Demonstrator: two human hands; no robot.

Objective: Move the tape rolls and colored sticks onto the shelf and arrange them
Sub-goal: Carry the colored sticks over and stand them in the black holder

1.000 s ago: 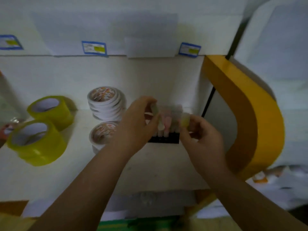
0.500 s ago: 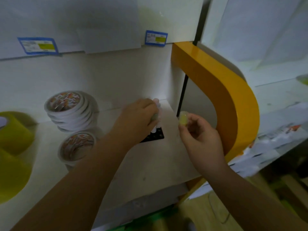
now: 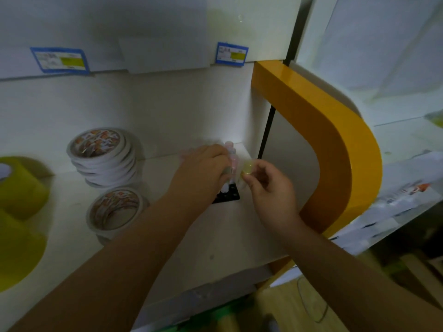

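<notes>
On the white shelf (image 3: 211, 236), my left hand (image 3: 201, 173) grips a cluster of pale pink sticks (image 3: 231, 155) standing in a black holder (image 3: 229, 195) near the shelf's right end. My right hand (image 3: 268, 185) pinches a yellow stick (image 3: 247, 167) just right of that cluster, close to it. A stack of white tape rolls (image 3: 100, 154) stands at the back left, with a single white roll (image 3: 116, 209) in front. Yellow tape rolls (image 3: 16, 188) sit at the far left. My left hand hides most of the sticks.
A curved orange panel (image 3: 335, 149) closes the shelf's right end. Blue price labels (image 3: 231, 53) hang on the shelf edge above. Papers (image 3: 395, 200) lie on a lower surface to the right.
The view has swung to the right, so the tape rolls sit further left in frame. Both hands stay at the stick holder, the right one still pinching the yellow stick.
</notes>
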